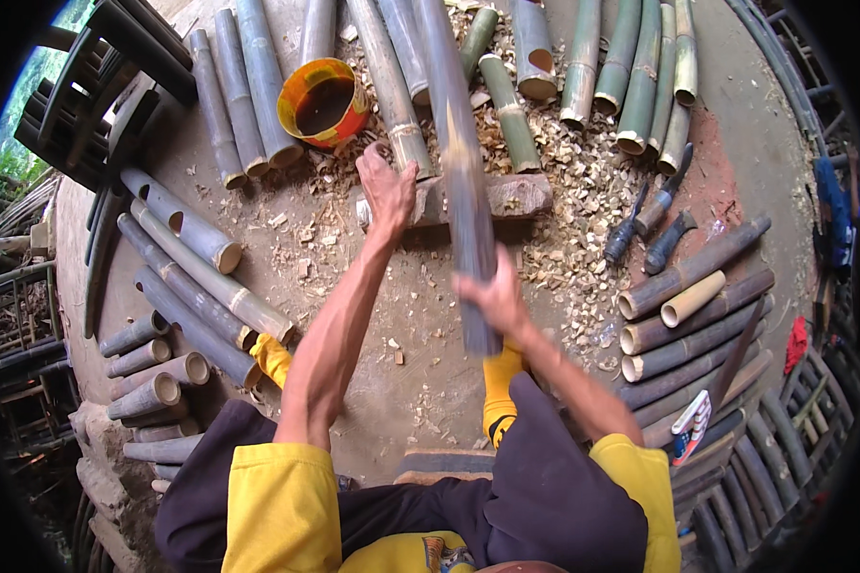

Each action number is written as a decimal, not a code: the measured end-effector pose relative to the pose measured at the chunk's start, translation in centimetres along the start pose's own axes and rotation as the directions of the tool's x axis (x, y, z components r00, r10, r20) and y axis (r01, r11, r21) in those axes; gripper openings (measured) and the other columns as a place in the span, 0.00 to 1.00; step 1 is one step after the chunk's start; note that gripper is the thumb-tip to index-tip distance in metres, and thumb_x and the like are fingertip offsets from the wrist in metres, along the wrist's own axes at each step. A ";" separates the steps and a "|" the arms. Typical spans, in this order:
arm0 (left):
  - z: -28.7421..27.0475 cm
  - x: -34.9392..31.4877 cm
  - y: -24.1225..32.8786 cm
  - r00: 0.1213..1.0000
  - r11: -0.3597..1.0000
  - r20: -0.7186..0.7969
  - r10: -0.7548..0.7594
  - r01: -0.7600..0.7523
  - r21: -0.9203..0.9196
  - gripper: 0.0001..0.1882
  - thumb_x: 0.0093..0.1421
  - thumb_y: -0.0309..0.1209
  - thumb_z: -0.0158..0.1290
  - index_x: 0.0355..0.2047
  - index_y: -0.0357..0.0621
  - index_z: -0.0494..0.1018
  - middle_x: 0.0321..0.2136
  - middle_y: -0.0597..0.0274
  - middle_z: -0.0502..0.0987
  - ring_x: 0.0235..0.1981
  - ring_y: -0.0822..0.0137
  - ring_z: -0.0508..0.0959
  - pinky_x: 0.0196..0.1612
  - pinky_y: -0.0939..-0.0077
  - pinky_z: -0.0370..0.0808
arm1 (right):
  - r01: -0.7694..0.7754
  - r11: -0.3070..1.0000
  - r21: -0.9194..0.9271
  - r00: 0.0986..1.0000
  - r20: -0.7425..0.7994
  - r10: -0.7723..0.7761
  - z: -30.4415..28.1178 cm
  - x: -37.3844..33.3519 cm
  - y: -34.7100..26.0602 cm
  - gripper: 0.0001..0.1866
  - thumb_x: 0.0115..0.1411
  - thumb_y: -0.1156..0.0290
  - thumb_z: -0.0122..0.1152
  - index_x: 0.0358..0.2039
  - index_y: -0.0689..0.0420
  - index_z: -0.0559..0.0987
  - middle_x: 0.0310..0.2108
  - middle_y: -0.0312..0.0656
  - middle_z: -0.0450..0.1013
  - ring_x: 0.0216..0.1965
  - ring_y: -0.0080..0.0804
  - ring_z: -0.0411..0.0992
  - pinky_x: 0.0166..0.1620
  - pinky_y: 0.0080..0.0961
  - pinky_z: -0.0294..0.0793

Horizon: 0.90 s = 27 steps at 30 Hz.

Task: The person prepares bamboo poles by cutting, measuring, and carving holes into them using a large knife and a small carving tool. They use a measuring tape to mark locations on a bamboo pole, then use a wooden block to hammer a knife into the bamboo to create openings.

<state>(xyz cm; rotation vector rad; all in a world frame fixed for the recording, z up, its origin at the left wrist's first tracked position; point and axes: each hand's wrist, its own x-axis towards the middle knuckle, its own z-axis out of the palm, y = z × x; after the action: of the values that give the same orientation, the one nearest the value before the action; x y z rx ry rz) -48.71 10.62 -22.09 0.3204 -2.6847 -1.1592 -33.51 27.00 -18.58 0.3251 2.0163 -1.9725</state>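
Observation:
A long dark bamboo pole runs from the top edge down toward me, blurred by motion, and crosses over a rough block. Near its lower end, my right hand grips it from the right side. My left hand is closed, its fingers curled, at the block's left end. Beside that hand a paler bamboo pole rests its cut end on the block. Whether the left fingers hold this pole, the block or something else is hidden.
Wood chips cover the ground around the block. An orange-yellow bucket of dark liquid stands at the far left. Bladed tools lie right, near cut bamboo pieces. A handsaw leans at the lower right. More bamboo lies left.

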 end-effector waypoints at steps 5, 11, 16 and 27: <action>1.6 1.7 2.2 0.908 0.968 0.342 -0.243 0.250 0.024 0.36 0.43 0.42 0.64 0.44 0.26 0.63 0.36 0.35 0.74 0.40 0.45 0.75 0.44 0.58 0.72 | 0.225 0.792 -0.568 0.932 -0.110 -0.345 -4.6 12.3 -6.2 0.47 0.50 0.55 0.65 0.62 0.66 0.52 0.54 0.63 0.61 0.51 0.46 0.68 0.50 0.38 0.71; -2.7 -0.1 3.6 0.773 0.757 0.498 -0.393 0.579 -0.302 0.37 0.41 0.43 0.62 0.46 0.29 0.63 0.39 0.41 0.75 0.40 0.54 0.77 0.43 0.59 0.76 | 0.203 0.957 -0.207 0.962 -0.138 -0.234 -3.1 7.2 -7.8 0.25 0.57 0.68 0.57 0.53 0.65 0.65 0.42 0.56 0.70 0.35 0.38 0.75 0.32 0.26 0.81; -8.6 -12.1 3.2 0.616 0.662 0.785 -0.058 0.613 -0.432 0.30 0.46 0.38 0.59 0.45 0.31 0.64 0.38 0.48 0.75 0.35 0.60 0.78 0.39 0.70 0.78 | -0.354 0.794 0.494 0.927 0.296 0.230 -1.1 4.3 -2.6 0.43 0.51 0.50 0.63 0.58 0.65 0.59 0.43 0.57 0.70 0.38 0.40 0.74 0.42 0.30 0.79; -5.5 -9.0 1.8 0.747 0.643 0.568 -0.346 0.630 -0.436 0.32 0.43 0.34 0.66 0.46 0.36 0.64 0.37 0.55 0.71 0.33 0.63 0.75 0.34 0.71 0.76 | 0.027 1.000 0.013 0.967 0.252 -0.029 3.4 -7.6 2.6 0.41 0.44 0.50 0.69 0.51 0.65 0.66 0.42 0.49 0.70 0.40 0.37 0.72 0.41 0.33 0.74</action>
<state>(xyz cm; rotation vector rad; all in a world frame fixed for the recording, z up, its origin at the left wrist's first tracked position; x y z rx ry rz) -38.85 10.49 -17.99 0.8187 -2.3844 -2.4590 -25.36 24.08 -18.24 0.0431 1.8594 -1.9303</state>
